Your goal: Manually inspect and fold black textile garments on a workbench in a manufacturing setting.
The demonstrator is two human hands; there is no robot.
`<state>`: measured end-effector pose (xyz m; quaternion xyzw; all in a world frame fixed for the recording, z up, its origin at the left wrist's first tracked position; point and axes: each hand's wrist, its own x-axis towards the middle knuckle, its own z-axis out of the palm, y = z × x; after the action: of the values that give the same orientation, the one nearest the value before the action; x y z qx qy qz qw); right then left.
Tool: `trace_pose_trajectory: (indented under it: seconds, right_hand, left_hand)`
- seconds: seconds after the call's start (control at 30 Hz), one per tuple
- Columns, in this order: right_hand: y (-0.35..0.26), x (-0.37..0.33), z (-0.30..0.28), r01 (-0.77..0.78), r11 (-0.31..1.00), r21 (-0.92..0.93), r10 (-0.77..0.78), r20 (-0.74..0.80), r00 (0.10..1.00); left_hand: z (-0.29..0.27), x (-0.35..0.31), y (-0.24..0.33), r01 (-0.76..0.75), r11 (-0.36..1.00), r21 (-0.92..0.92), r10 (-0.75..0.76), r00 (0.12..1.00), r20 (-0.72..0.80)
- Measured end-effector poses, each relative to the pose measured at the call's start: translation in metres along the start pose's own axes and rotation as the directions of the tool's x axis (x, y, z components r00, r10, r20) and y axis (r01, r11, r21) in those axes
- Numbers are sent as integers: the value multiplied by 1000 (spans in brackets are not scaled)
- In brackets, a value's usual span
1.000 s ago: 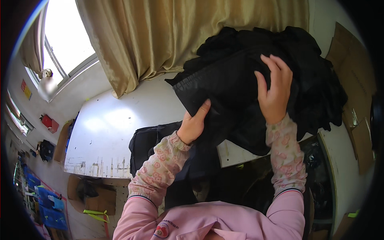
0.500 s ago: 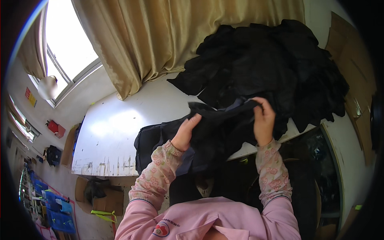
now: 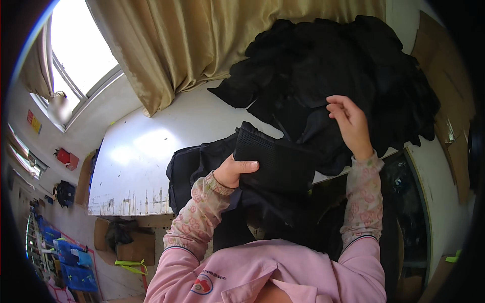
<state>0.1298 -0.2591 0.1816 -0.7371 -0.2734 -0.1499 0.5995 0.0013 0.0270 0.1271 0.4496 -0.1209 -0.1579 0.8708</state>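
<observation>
Left fingers (image 3: 247,166) grip; right fingers (image 3: 345,103) curl loosely.

A gold curtain (image 3: 166,50) hung behind the white tabletop (image 3: 126,177), which caught a bright patch of light (image 3: 156,139). Left of the tabletop were a window (image 3: 86,40) and a pale wall (image 3: 86,139); right of it stood brown cardboard (image 3: 442,96). A cardboard box (image 3: 135,250) sat below its left end.

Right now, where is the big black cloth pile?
The pile is upper right in the head view, on the white table, near the gold curtain and the right hand.
</observation>
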Motion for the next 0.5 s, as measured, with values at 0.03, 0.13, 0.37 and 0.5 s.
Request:
trace_pose_trajectory:
  seconds: [0.03, 0.13, 0.37, 0.5]
  right_hand:
    - [-29, -11, 7, 91, 996, 4, -91, 33, 995]
    - [-72, -41, 51, 466, 865, -186, -409, 277, 870]
    - [-58, -50, 63, 286, 935, -211, -232, 247, 941]
    - [-45, -43, 54, 305, 939, -159, -246, 308, 919]
  left_hand:
    - [3, 3, 0, -35, 998, 58, 35, 999, -5]
    - [19, 10, -8, -102, 989, 109, 103, 995, -6]
    - [15, 31, 16, -263, 963, 57, 269, 929, -256]
    - [2, 19, 34, -379, 924, 56, 382, 898, -221]
